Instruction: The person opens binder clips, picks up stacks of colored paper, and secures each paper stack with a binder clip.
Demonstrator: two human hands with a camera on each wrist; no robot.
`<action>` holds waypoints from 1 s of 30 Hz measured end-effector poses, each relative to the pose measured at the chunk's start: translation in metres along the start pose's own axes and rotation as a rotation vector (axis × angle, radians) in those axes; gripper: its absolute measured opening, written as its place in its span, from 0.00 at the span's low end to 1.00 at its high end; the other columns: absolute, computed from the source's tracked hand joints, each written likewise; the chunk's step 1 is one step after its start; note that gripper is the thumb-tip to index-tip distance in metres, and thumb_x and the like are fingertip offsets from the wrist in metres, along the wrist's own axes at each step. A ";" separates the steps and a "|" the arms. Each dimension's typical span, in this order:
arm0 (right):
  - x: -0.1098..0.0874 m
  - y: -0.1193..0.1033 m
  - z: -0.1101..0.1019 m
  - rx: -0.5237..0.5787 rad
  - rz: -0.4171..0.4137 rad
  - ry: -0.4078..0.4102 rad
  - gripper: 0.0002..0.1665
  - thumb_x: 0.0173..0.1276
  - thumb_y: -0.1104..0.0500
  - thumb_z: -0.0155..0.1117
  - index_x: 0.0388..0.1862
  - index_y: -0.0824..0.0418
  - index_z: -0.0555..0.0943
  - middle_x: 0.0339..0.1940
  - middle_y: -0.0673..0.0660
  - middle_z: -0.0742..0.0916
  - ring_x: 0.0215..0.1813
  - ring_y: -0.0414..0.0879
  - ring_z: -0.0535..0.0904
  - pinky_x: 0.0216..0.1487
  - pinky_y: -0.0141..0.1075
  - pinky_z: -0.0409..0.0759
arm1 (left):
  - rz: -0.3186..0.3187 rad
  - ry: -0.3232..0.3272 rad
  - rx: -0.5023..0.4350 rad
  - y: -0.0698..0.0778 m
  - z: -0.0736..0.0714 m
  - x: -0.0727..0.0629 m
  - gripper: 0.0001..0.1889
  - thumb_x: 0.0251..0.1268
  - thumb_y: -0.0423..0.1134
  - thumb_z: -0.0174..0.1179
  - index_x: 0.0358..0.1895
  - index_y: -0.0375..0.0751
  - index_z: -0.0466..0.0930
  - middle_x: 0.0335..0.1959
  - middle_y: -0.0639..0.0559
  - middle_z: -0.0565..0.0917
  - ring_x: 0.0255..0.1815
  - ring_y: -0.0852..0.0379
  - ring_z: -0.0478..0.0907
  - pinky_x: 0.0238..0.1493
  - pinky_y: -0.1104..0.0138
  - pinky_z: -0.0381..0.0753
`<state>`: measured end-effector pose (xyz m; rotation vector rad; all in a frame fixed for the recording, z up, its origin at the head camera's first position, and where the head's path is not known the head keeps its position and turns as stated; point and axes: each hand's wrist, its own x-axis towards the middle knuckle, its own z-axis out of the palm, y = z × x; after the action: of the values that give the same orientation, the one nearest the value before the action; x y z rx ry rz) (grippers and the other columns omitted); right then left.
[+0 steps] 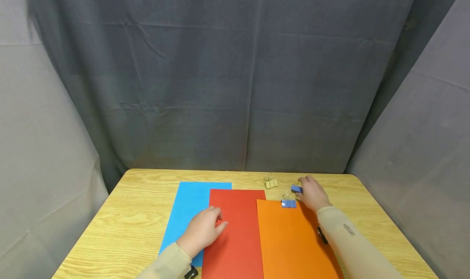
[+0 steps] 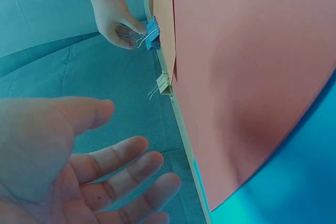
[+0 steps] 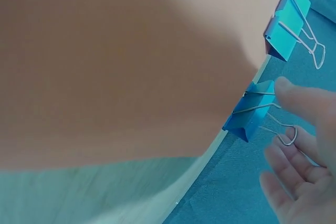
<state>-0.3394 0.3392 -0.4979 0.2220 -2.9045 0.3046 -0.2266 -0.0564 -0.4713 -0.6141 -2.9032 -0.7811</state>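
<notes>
My right hand point(image 1: 313, 194) has a blue binder clip point(image 1: 296, 189) by its wire handles, just beyond the orange sheet. In the right wrist view, the thumb point(image 3: 302, 98) is at one handle of that clip point(image 3: 249, 109) and the fingers are at the other. A second blue binder clip point(image 1: 288, 204) sits at the top edge of the orange sheet point(image 1: 290, 238), its handles pointing away. Over the red sheet point(image 1: 238, 226) hovers my left hand point(image 1: 202, 231), fingers loosely bent and holding nothing; its palm shows in the left wrist view.
Left of the red sheet, and partly under it, lies a blue sheet point(image 1: 194, 197). A pale yellow binder clip point(image 1: 271, 184) rests near the far edge of the wooden table point(image 1: 121, 222). Grey curtains point(image 1: 191, 87) hang behind and on both sides.
</notes>
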 end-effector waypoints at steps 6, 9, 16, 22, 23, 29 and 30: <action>0.000 0.004 -0.003 0.033 0.015 0.063 0.33 0.65 0.53 0.77 0.60 0.72 0.78 0.55 0.71 0.81 0.51 0.64 0.80 0.56 0.59 0.81 | -0.005 0.000 -0.009 -0.001 0.000 0.000 0.11 0.66 0.42 0.71 0.35 0.42 0.79 0.30 0.54 0.76 0.27 0.61 0.69 0.30 0.67 0.73; 0.001 0.007 -0.004 0.065 0.052 0.077 0.35 0.67 0.47 0.75 0.62 0.71 0.78 0.57 0.71 0.81 0.52 0.65 0.80 0.57 0.60 0.81 | -0.003 0.006 -0.009 -0.001 -0.001 -0.001 0.10 0.66 0.42 0.71 0.35 0.42 0.79 0.30 0.53 0.77 0.28 0.61 0.70 0.30 0.67 0.74; -0.002 0.008 -0.009 0.186 0.097 0.082 0.38 0.69 0.46 0.72 0.66 0.71 0.74 0.59 0.71 0.81 0.54 0.66 0.80 0.58 0.60 0.80 | 0.004 0.014 -0.011 0.001 -0.004 -0.002 0.10 0.66 0.41 0.71 0.35 0.41 0.79 0.30 0.52 0.78 0.27 0.61 0.69 0.30 0.67 0.73; -0.005 0.002 -0.015 0.256 0.113 0.098 0.34 0.73 0.50 0.69 0.67 0.72 0.73 0.57 0.71 0.80 0.54 0.65 0.80 0.56 0.59 0.80 | 0.003 0.017 -0.008 0.001 -0.004 -0.002 0.10 0.65 0.41 0.71 0.35 0.41 0.79 0.31 0.52 0.78 0.28 0.61 0.70 0.30 0.67 0.73; -0.005 0.001 -0.015 0.267 0.116 0.098 0.34 0.73 0.50 0.68 0.67 0.72 0.73 0.58 0.71 0.80 0.55 0.65 0.80 0.57 0.59 0.80 | 0.003 0.017 -0.008 0.001 -0.004 -0.002 0.10 0.65 0.41 0.71 0.35 0.41 0.79 0.31 0.52 0.78 0.28 0.61 0.70 0.30 0.67 0.74; -0.008 -0.004 -0.019 0.365 0.134 0.118 0.33 0.75 0.51 0.66 0.70 0.70 0.72 0.60 0.70 0.79 0.57 0.64 0.79 0.58 0.58 0.80 | 0.003 0.023 -0.007 0.001 -0.004 -0.002 0.10 0.65 0.41 0.71 0.35 0.41 0.79 0.31 0.52 0.79 0.28 0.61 0.70 0.30 0.66 0.74; -0.008 -0.005 -0.020 0.391 0.138 0.124 0.33 0.75 0.52 0.66 0.70 0.70 0.71 0.60 0.70 0.79 0.57 0.64 0.79 0.58 0.58 0.80 | 0.003 0.024 -0.006 0.001 -0.004 -0.002 0.10 0.65 0.41 0.71 0.35 0.41 0.79 0.31 0.52 0.79 0.28 0.61 0.70 0.30 0.66 0.74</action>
<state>-0.3271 0.3396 -0.4799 0.0585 -2.7169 0.8773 -0.2250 -0.0585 -0.4676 -0.6053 -2.8792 -0.7912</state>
